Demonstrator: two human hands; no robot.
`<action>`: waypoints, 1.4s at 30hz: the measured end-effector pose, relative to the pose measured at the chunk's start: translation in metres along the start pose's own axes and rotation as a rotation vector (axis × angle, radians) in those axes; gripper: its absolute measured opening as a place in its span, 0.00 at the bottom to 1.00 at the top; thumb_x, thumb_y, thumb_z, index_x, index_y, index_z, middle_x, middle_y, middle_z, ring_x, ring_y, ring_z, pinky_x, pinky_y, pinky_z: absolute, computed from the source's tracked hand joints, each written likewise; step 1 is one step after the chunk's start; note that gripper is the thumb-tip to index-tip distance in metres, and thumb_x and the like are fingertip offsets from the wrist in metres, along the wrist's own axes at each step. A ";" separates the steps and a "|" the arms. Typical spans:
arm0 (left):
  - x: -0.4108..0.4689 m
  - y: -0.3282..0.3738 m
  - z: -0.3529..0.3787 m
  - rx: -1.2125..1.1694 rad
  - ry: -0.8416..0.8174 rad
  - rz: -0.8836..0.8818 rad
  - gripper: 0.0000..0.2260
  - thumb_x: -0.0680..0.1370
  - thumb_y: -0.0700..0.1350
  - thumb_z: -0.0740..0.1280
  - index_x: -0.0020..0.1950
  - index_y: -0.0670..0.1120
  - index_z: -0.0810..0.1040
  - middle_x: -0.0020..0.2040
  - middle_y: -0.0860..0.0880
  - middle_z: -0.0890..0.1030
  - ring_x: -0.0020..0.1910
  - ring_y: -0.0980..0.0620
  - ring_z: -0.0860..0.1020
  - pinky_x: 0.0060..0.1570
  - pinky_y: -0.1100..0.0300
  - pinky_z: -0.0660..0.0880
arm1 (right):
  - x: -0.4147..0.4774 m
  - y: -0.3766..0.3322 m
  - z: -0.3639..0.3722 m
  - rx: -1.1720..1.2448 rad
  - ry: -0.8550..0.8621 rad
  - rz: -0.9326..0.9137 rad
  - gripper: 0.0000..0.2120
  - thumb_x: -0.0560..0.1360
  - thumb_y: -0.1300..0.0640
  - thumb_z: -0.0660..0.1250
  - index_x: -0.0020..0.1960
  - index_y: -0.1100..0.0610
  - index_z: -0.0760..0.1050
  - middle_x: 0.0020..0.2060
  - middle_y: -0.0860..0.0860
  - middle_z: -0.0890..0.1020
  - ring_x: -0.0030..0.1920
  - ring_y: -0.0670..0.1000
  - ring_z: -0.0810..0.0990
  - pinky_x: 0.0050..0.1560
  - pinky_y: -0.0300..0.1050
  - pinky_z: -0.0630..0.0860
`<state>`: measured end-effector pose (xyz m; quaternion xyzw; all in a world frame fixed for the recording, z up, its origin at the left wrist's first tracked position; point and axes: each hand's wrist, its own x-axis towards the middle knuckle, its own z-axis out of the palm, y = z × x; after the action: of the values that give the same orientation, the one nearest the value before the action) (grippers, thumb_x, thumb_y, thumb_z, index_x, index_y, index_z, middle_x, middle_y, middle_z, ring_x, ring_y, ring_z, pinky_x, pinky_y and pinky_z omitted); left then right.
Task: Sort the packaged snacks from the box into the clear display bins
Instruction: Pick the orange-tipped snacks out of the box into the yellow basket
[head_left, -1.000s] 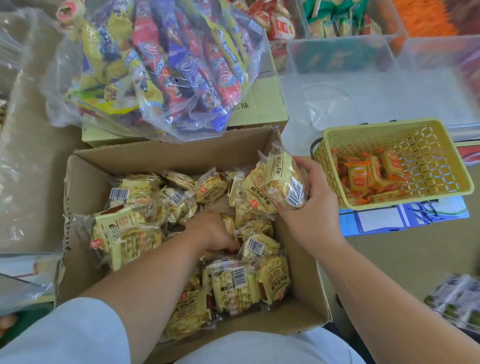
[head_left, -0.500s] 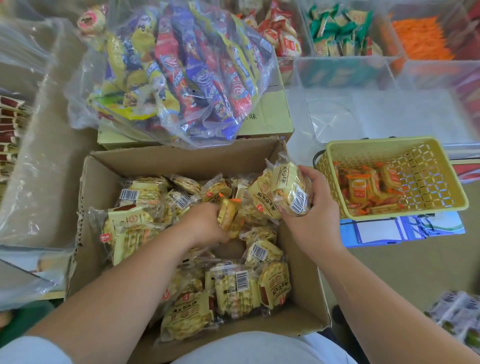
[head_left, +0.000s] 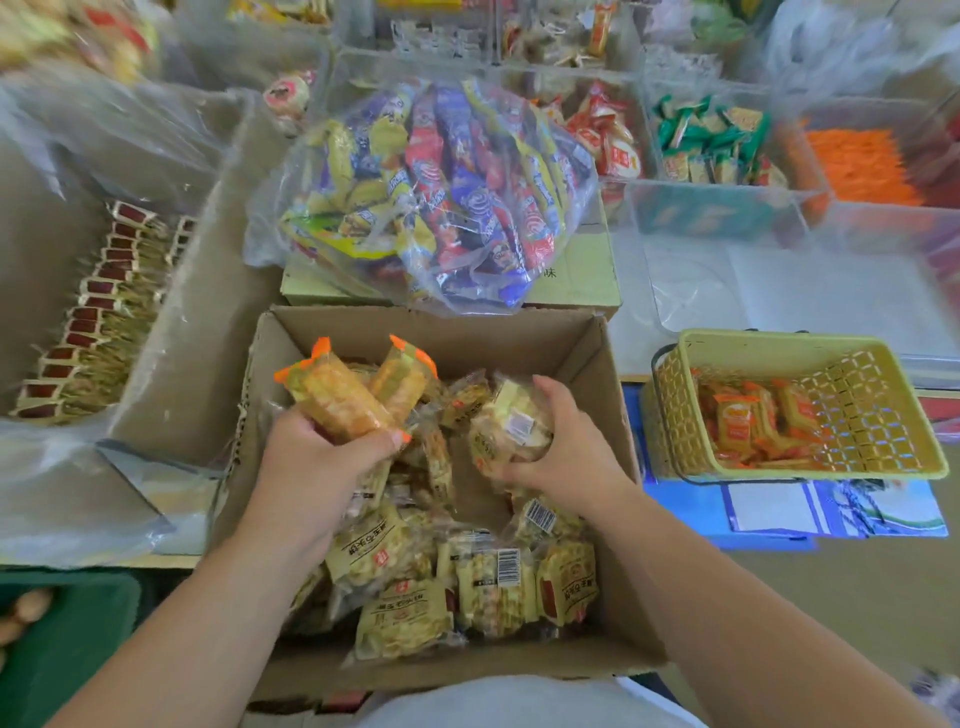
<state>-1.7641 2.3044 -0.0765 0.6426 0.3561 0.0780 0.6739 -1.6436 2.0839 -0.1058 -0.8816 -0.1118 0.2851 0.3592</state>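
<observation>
Squarely below the camera stands an open brown cardboard box, its near wall against the person's lap. Beyond its far edge a large clear plastic bag of long purple, red and yellow snack sticks rests on a flat pale-yellow closed carton. To the right of that bag stand the clear plastic display bins; the farther ones hold red-and-white, green and orange packets. Just beside the box's right wall sits a yellow plastic lattice basket, with small orange wrapped snacks heaped toward its left end. Inside the box, pale yellow barcoded snack packets lie piled along the near wall and up the middle, while bare cardboard shows at the far wall. The left hand is raised over the box's far-left corner, its fingers and thumb wrapped tightly round two clear-wrapped golden biscuit packets with orange ends, which fan upward and away from the palm. The right hand hovers by the box's right wall, fingers curled over the top and thumb tucked below, clasping a bundle of pale yellow packets with a white label. Neither hand shows a slack or straight finger.
</observation>
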 end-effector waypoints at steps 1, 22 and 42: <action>-0.004 -0.002 -0.002 -0.047 -0.004 -0.027 0.20 0.56 0.54 0.80 0.47 0.54 0.86 0.47 0.51 0.88 0.47 0.52 0.86 0.48 0.53 0.77 | -0.001 -0.005 0.003 -0.062 -0.082 0.033 0.57 0.61 0.45 0.84 0.79 0.38 0.50 0.71 0.52 0.68 0.68 0.54 0.73 0.66 0.49 0.74; 0.063 -0.041 0.052 1.258 -0.539 0.169 0.13 0.77 0.34 0.66 0.55 0.51 0.79 0.54 0.53 0.79 0.51 0.53 0.79 0.47 0.59 0.78 | -0.044 0.018 -0.021 0.494 0.150 -0.035 0.22 0.64 0.37 0.76 0.54 0.38 0.74 0.48 0.45 0.86 0.47 0.46 0.86 0.46 0.53 0.85; 0.080 -0.089 0.072 1.883 -0.891 0.033 0.19 0.78 0.67 0.64 0.41 0.52 0.75 0.48 0.50 0.74 0.66 0.42 0.69 0.70 0.37 0.62 | -0.050 0.024 -0.018 0.400 0.103 -0.106 0.28 0.66 0.36 0.74 0.62 0.40 0.69 0.55 0.45 0.83 0.54 0.45 0.83 0.54 0.50 0.83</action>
<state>-1.6951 2.2763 -0.1943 0.8838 -0.0171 -0.4666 -0.0309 -1.6739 2.0365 -0.0907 -0.7989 -0.0806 0.2369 0.5469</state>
